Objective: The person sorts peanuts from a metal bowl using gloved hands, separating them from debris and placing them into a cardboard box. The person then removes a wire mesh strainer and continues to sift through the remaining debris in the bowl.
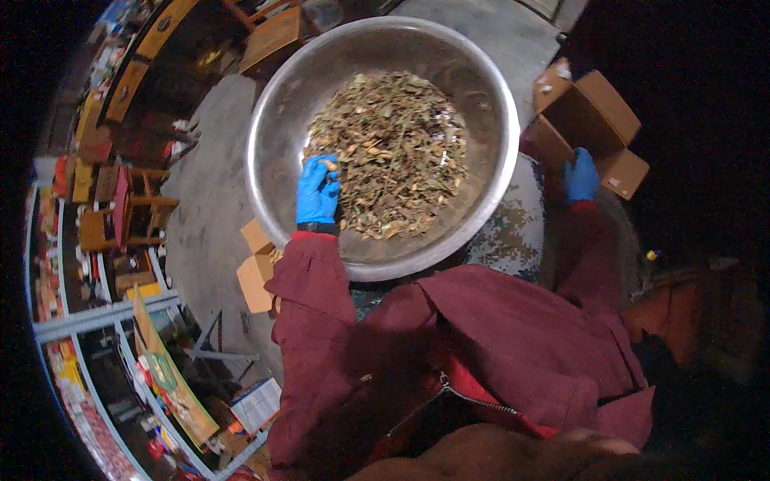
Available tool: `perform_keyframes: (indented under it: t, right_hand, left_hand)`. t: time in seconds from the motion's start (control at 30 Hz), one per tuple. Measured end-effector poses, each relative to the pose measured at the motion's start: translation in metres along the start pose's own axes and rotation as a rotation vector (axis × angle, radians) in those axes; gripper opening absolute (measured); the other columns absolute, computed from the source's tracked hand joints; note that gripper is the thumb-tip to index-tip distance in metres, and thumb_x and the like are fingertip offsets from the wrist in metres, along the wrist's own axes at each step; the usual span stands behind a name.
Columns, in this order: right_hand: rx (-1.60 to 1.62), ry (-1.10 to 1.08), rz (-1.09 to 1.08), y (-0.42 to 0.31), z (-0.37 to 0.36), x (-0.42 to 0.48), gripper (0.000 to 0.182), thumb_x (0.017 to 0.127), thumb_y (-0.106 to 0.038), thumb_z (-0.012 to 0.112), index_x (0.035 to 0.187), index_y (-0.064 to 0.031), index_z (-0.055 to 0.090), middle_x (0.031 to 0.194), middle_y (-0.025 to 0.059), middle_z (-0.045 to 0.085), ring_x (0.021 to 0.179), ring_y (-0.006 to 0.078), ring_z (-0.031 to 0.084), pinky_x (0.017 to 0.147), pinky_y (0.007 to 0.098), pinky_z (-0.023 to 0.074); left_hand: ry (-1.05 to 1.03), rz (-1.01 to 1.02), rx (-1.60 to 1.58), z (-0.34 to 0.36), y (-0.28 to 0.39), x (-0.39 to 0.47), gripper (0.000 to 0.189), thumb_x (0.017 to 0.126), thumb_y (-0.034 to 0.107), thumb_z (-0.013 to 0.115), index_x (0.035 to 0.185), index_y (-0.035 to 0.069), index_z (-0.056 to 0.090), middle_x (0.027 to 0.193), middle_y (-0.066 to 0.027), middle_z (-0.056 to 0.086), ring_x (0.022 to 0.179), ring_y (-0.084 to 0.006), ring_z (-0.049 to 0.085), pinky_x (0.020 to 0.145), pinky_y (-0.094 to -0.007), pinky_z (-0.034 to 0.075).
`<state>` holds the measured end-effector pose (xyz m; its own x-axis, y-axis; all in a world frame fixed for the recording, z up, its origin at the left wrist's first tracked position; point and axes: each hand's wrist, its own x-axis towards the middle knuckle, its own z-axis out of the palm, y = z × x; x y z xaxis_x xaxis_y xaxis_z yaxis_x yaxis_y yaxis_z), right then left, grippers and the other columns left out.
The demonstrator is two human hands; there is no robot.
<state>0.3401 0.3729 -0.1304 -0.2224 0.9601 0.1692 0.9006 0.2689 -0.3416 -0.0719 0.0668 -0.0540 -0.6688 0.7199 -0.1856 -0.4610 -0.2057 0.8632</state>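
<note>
A large round metal basin [385,266] lies before me, with a heap of dry leaves and stems [403,156] in it. Pale unshelled peanuts [376,151] are scattered among the leaves, mostly on the heap's left side. My left hand [319,189], in a blue glove, is over the basin's left part with its fingers curled around a peanut [329,165]. On the right, outside the basin, my blue-gloved right hand [582,175] is at the near edge of an open cardboard box [607,108]; whether it holds anything cannot be told.
Another open cardboard box [255,282] stands on the concrete floor [204,150], left of the basin and partly under my sleeve. Metal shelves [105,315] with goods line the far left. A wooden chair [274,39] stands beyond the basin's upper left rim.
</note>
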Motion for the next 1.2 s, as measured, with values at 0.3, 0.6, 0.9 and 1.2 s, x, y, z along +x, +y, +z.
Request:
perform_keyframes:
  t: [0.3,0.6,0.9,1.2]
  right_hand:
    - [0.892,0.173,-0.32,-0.152,-0.076,0.01,0.03,0.081,-0.008,0.062,0.11,-0.0024,0.058,0.107,0.0092,0.06,0.095,0.0169,0.058,0.083,0.0291,0.046]
    - [1.113,-0.849,-0.51,-0.325,0.0,-0.079,0.029,0.08,-0.012,0.066,0.105,0.0007,0.061,0.095,0.0084,0.066,0.084,0.0122,0.061,0.077,0.027,0.0488]
    - [1.252,-0.943,-0.295,-0.331,0.019,-0.089,0.022,0.077,-0.016,0.07,0.093,-0.0016,0.064,0.083,0.0025,0.064,0.076,0.0076,0.056,0.07,0.0243,0.0471]
    - [1.262,-0.802,-0.4,-0.328,0.023,-0.094,0.015,0.078,-0.011,0.068,0.087,-0.0041,0.058,0.076,-0.0024,0.057,0.068,0.0034,0.049,0.062,0.0193,0.0431]
  left_hand:
    - [-0.022,0.108,0.017,0.002,-0.012,0.006,0.011,0.088,0.008,0.055,0.098,0.004,0.058,0.092,-0.0073,0.063,0.071,-0.0093,0.055,0.059,-0.0192,0.042]
    - [-0.007,0.198,0.225,0.028,-0.008,-0.013,0.02,0.085,0.011,0.061,0.104,0.007,0.056,0.105,-0.0075,0.064,0.078,-0.0077,0.059,0.056,-0.0176,0.042]
    - [-0.044,0.283,0.27,0.03,-0.015,-0.024,0.037,0.083,0.002,0.061,0.119,0.008,0.053,0.11,-0.0061,0.061,0.088,-0.008,0.056,0.066,-0.0187,0.045]
    - [-0.054,0.328,0.256,0.026,-0.022,-0.023,0.041,0.081,-0.002,0.061,0.12,0.006,0.054,0.098,-0.0066,0.064,0.09,-0.0128,0.058,0.083,-0.0277,0.046]
